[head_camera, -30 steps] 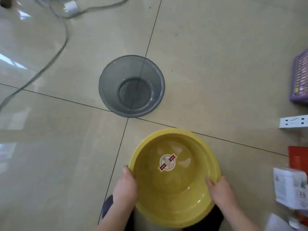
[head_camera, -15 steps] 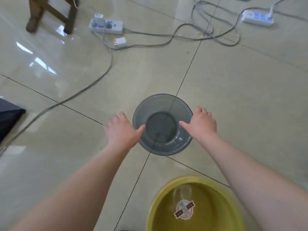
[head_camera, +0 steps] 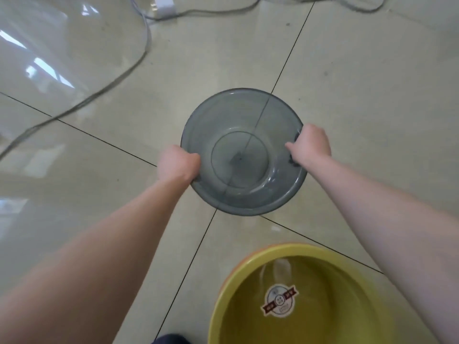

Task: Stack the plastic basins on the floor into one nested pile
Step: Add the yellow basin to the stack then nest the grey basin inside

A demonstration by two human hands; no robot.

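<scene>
Now both hands gripping grey basin (head_camera: pixel 244 115), left hand (head_camera: pixel 177 163), right hand (head_camera: pixel 310 145)

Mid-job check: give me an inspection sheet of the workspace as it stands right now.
Surface: glossy beige tile floor, dark grout lines, window glare at left.
Job's things: translucent grey basin upright, gripped at both sides of its rim; yellow basin nearer the person, upright, label inside.
Clutter: nothing seen.
Grippers: left hand and right hand closed on the grey basin's rim.
Cables: grey cable trailing across the floor; white plug adapter at top.
Surroundings: dark fabric at bottom edge, unclear.
</scene>
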